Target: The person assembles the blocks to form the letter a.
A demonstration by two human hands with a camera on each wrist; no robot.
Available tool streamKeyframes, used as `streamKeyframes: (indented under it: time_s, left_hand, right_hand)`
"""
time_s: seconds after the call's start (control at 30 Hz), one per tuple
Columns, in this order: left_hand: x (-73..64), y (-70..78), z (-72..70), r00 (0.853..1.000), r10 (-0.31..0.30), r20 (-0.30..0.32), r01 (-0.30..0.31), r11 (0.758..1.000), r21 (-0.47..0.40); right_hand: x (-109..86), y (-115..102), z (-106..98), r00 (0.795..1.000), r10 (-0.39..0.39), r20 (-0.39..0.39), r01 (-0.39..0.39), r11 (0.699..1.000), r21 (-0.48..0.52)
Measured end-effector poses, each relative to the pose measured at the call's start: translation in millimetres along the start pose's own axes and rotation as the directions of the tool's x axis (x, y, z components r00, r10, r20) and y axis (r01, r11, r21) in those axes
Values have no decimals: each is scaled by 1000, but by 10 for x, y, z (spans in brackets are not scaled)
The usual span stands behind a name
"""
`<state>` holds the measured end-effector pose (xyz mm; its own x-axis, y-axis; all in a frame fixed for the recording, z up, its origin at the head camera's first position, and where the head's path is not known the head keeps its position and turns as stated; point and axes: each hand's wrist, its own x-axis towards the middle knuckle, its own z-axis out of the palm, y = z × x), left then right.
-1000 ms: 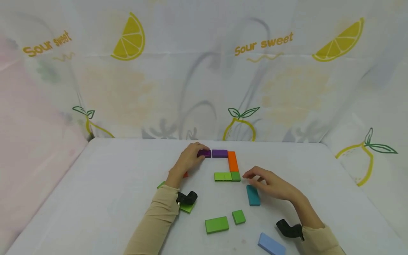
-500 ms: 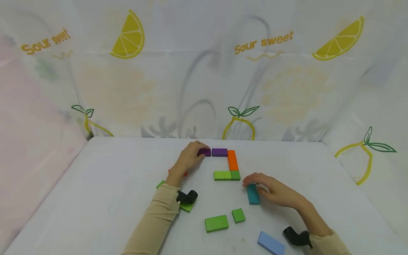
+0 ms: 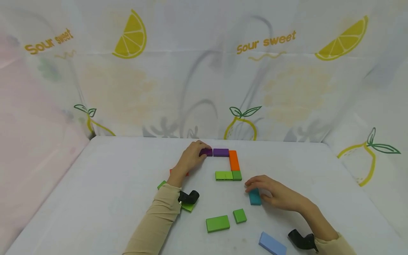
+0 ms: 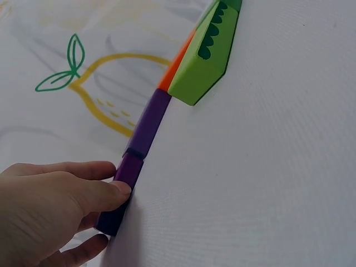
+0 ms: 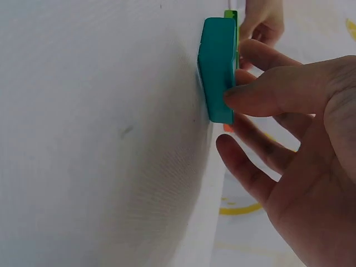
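Observation:
At the table's far side, my left hand (image 3: 191,156) pinches a dark purple block (image 4: 127,171), its thumb on the near face and a finger along the other side. That block lies end to end with a lighter purple block (image 3: 221,152). From there an orange block (image 3: 234,160) runs toward me to a small green block (image 3: 237,175) beside a light green one (image 3: 224,175). My right hand (image 3: 277,193) holds a teal block (image 5: 217,67), thumb at one side and fingers at the other; in the head view the fingers cover its far end.
Nearer me lie a green rectangular block (image 3: 218,224), a green square block (image 3: 239,216) and a pale blue block (image 3: 272,243). A red block (image 3: 172,171) and green pieces show partly behind the left arm. A lemon-print cloth (image 3: 204,71) hangs behind the white table.
My right hand has moved slightly toward me and come down over the teal block, its fingers now around it. The left hand stays on the dark purple block.

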<state>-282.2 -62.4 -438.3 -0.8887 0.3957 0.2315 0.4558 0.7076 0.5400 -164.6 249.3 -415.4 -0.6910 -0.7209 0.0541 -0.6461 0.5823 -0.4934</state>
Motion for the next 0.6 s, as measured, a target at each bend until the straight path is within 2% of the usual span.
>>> streamKeyframes:
  time_s: [0.3,0.4,0.43,0.6]
  left_hand:
    - [-7,-50,32,996,69,-56,-69,998,-9]
    - [3,-60,47,997,64,-41,-64,998,-5]
    - [-1,-29,31,999,42,-25,-42,999,-14]
    - [20,-21,44,1000,20,-5,-20,1000,22]
  right_hand:
    - [16,-16,-22,999,37,16,-36,996,-83]
    - [18,-7,-12,1000,27,3,-27,995,-96]
    - [19,-3,-9,1000,20,-3,-20,995,-98]
    - [23,4,-8,1000,7,-28,-11,993,-120]
